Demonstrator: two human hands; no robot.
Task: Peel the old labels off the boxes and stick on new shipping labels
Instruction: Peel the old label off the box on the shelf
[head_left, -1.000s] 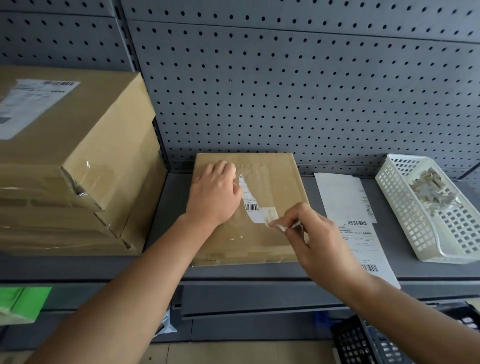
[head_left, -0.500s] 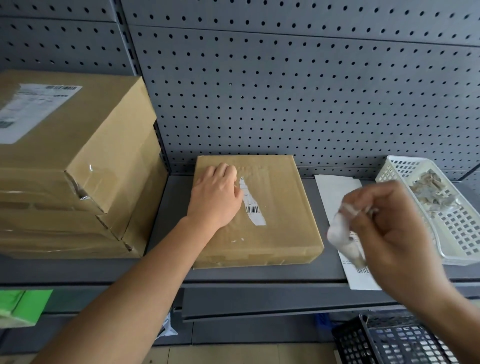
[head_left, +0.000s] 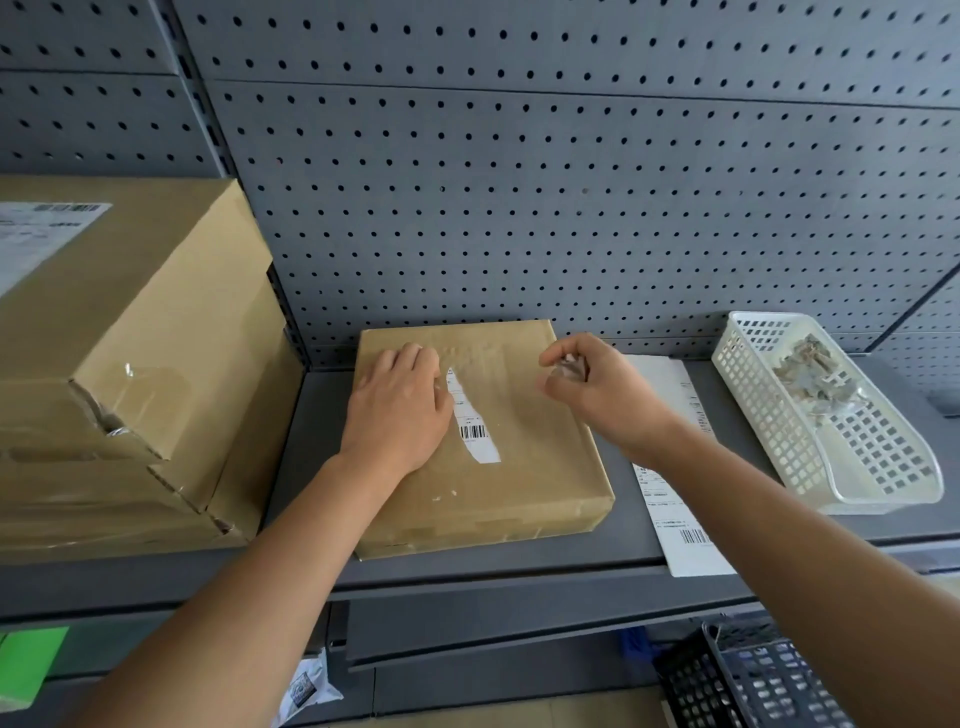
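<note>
A flat brown box (head_left: 524, 478) lies on the grey shelf (head_left: 311, 415). A torn strip of the old white label (head_left: 475, 436) with a barcode still sticks to its top. My left hand (head_left: 400, 415) presses flat on the box's left half, just beside that strip. My right hand (head_left: 602, 395) hovers over the box's far right corner, fingers pinched on a small greyish label scrap (head_left: 566, 370). A white sheet of new shipping labels (head_left: 678, 525) lies on the shelf right of the box, partly under my right forearm.
A white plastic basket (head_left: 883, 467) at the right holds torn label scraps (head_left: 810, 374). Stacked larger boxes (head_left: 130, 364) fill the left, the top one carrying a label. A pegboard wall stands behind. A black crate (head_left: 753, 680) sits below the shelf edge.
My right hand tore a piece off the old label, carried it right toward the basket, and has now come back over the box's far right corner. My left hand stayed put.
</note>
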